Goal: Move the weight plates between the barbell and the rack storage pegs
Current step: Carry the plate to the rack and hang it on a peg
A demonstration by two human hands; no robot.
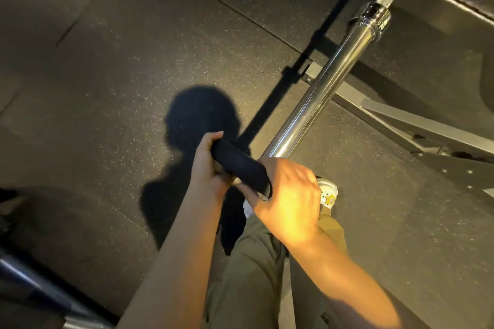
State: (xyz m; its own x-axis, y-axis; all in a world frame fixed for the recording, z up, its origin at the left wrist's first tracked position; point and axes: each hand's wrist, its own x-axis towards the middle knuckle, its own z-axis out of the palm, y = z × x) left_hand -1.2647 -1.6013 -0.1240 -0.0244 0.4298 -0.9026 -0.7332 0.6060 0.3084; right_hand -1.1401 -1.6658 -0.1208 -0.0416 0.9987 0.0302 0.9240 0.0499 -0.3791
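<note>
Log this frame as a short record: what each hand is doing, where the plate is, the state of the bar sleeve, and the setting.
left hand: grips the far edge of the black weight plate
right hand: grips the near edge of the same plate
plate position: held edge-on at the end of the barbell sleeve; whether it is on the sleeve cannot be told
sleeve: bare chrome up to the collar
floor: dark speckled rubber
rack base: grey steel, to the right

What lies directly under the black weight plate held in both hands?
Under the weight plate lie speckled floor, its shadow, trouser legs and a shoe. The plate's lower half is hidden.
</note>
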